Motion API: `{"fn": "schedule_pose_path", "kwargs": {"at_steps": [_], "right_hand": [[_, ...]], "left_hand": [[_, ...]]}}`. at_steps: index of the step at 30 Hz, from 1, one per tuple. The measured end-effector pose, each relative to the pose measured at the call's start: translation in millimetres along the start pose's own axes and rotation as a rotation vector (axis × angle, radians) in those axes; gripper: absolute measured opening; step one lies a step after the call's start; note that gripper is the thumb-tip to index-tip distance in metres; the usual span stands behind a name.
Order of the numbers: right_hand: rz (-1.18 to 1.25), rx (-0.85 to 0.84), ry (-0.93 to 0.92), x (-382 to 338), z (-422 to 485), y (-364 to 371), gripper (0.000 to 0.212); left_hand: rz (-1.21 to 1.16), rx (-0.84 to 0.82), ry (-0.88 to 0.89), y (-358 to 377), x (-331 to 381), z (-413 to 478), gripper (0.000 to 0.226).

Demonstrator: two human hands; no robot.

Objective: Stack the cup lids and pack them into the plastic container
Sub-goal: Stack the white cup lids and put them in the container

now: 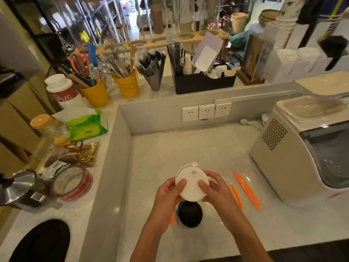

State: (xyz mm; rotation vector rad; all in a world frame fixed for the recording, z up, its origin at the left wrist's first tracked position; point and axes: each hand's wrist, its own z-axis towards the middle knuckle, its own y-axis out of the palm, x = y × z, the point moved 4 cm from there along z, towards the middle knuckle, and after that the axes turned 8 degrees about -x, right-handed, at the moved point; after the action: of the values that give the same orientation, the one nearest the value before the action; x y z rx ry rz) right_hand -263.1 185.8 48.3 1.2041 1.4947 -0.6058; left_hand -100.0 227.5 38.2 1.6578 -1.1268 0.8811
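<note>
A white round cup lid (pixel 191 183) with a small tab at its far edge is held above the counter by both hands. My left hand (pixel 170 192) grips its left rim and my right hand (pixel 215 188) grips its right rim, thumbs on top. Directly below them a black lid (pixel 189 214) lies on the counter. A clear plastic container (pixel 245 183) with orange clips sits just right of my hands; its outline is faint, and whether the black lid lies inside it I cannot tell.
A beige ice machine (pixel 302 154) stands at the right. The raised ledge on the left holds a tape roll (pixel 72 183), a green tissue pack (pixel 86 125) and a steel pot (pixel 17 188). Yellow utensil cups (pixel 126 86) and a black organiser (pixel 204 83) line the back shelf.
</note>
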Motion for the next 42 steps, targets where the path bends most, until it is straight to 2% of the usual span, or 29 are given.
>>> {"fn": "schedule_pose_path", "kwargs": {"at_steps": [3,7,10,14,16,20,23,27,29,33,37,39,42], "right_hand": [[-0.023,-0.02,0.007,2.1,-6.7,-7.4,0.057],[0.049,0.043,-0.042,5.6,-10.0,-13.3,0.061],[0.068,-0.016,-0.035,-2.8,-6.3,-13.2,0.079],[-0.196,-0.003,-0.074,-31.5,2.9,-27.3,0.092],[-0.35,-0.051,-0.097,-43.9,9.7,-33.4,0.081],[-0.57,-0.272,-0.048,-46.2,23.0,-25.4,0.047],[-0.573,-0.222,-0.035,-41.1,29.9,-32.4,0.034],[-0.534,-0.115,0.001,-28.7,35.0,-55.5,0.036],[-0.545,-0.166,0.079,-17.3,36.8,-58.8,0.04],[-0.728,-0.317,0.165,-4.2,41.7,-57.9,0.049],[-0.689,-0.336,0.24,-5.6,47.7,-70.5,0.042],[-0.701,-0.3,0.275,-3.6,49.9,-83.3,0.038],[-0.728,-0.209,0.304,4.4,48.7,-103.4,0.035]], "left_hand": [[0.053,-0.059,-0.035,4.1,3.1,1.8,0.044],[0.046,-0.104,-0.006,9.9,10.0,5.1,0.048],[0.107,-0.104,0.039,11.3,16.4,10.6,0.036],[0.156,-0.092,0.064,4.5,23.3,14.6,0.029],[0.198,-0.127,0.053,5.2,24.5,14.8,0.025],[0.206,-0.197,0.019,18.5,22.0,17.5,0.028],[0.124,-0.108,-0.027,23.4,11.0,21.9,0.032],[0.062,-0.068,-0.104,23.6,-8.9,26.2,0.038],[0.102,-0.087,-0.12,22.8,-15.1,29.1,0.037],[0.094,-0.077,-0.152,18.5,-20.1,37.0,0.027],[0.027,-0.013,-0.216,20.3,-30.2,46.2,0.019],[0.137,0.067,-0.281,21.0,-42.0,47.8,0.021],[0.709,0.086,-0.308,15.9,-62.7,49.4,0.031]]}}
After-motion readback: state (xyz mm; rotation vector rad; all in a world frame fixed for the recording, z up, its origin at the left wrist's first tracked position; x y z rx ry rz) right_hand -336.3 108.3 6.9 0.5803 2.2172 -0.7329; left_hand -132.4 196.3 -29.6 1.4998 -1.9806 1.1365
